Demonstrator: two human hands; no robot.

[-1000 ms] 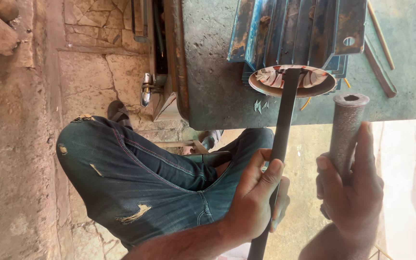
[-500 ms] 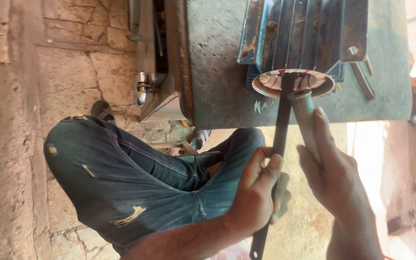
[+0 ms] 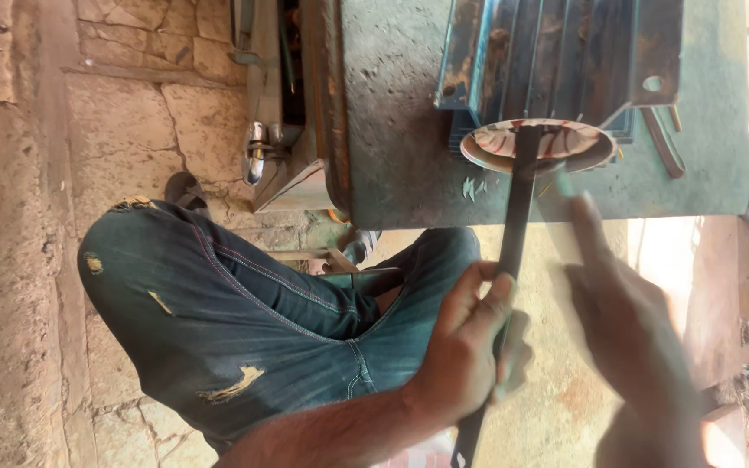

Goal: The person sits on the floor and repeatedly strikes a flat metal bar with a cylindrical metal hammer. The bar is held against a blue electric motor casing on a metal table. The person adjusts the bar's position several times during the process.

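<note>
Fingers (image 3: pixel 478 290) of the left hand (image 3: pixel 461 347) are curled tight around a long dark flat bar (image 3: pixel 513 217), low in the middle of the frame, thumb pressed along its near side. The bar runs up from that grip to the open round end (image 3: pixel 539 146) of a blue ribbed motor housing (image 3: pixel 556 61) at the upper right, and its tip sits inside the rim. The right hand (image 3: pixel 626 321), lower right, is a blur of motion; its fingers look stretched out and loosely together, and I cannot tell whether they hold anything. A second ago that hand gripped a short grey pipe beside the bar, and half a second ago it had brought the pipe up to the housing's mouth; now the pipe is not to be made out and the hand has dropped back from the rim, so the blow or push seems just delivered and the hand on its way back. The housing lies on a green metal table (image 3: pixel 392 130), its mouth near the table's edge, with open sandy ground below the right hand. A knee in torn jeans (image 3: pixel 218 303) crowds the left side of the bar.
</note>
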